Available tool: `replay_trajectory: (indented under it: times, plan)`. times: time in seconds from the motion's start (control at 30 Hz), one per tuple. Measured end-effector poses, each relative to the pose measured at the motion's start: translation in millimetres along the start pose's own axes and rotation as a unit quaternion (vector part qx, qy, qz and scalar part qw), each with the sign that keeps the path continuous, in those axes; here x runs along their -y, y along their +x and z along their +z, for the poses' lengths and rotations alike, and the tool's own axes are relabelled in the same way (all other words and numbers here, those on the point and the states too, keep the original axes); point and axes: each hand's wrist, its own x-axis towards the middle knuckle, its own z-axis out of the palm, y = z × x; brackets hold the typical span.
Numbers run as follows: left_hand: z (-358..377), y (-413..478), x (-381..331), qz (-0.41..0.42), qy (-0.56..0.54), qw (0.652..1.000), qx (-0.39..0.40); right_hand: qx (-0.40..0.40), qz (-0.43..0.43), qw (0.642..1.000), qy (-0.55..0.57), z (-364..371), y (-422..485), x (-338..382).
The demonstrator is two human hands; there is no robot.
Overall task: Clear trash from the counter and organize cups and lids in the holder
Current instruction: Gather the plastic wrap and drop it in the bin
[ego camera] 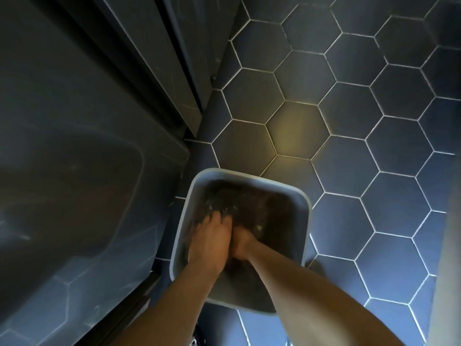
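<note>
Fingers: those of the left hand (210,242) reach down and slightly apart, tips (219,218) sunk into the dark trash. Those of the right hand (243,244) are tucked under and blurred, so I cannot tell whether they are curled or what they touch.
Hands: both are inside the bin, side by side and touching each other, with bare forearms coming up from the bottom edge of the view.
Trash: a dark, crumpled mass (249,198) fills the bottom of the bin under both hands. It is too dim and blurred to say what it is made of. A small pale scrap (259,228) lies just beside the right hand.
Bin: a grey, square container with rounded corners and a pale rim (298,236), open at the top and seen from above.
Floor: dark blue-grey hexagon tiles (374,121) with light grout. The bin stands on them, and a yellowish patch of light (291,131) falls on the tiles just beyond it.
Cabinet: a dark, glossy front (74,146) fills the left side, close beside the bin. It faintly mirrors the tile pattern.
Right edge: a pale vertical strip (450,245), too blurred to identify.
</note>
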Motion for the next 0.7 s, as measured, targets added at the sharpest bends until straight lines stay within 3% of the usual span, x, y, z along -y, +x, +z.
replay_trajectory:
  times: [0.07,0.13,0.23,0.37,0.57,0.7]
  plan:
    - [1,1,4,0.011,-0.048,0.999,-0.010,-0.007,0.023,1.000,-0.020,3,4,-3]
    - [0,0,4,0.032,-0.046,0.998,-0.009,-0.082,0.026,0.995,0.059,-2,-5,-3]
    - [-7,-3,-4,0.063,0.061,0.996,0.003,-0.194,0.023,0.977,0.081,-14,-26,-8]
    - [-23,-15,-11,0.085,0.179,0.980,0.013,-0.201,0.001,0.979,0.022,-30,-55,-4]
    - [-63,-49,-11,0.075,0.175,0.982,-0.011,-0.206,-0.053,0.970,-0.121,-54,-98,13]
    - [-99,-76,-19,0.061,0.158,0.985,-0.026,-0.197,-0.057,0.969,-0.140,-73,-134,23]
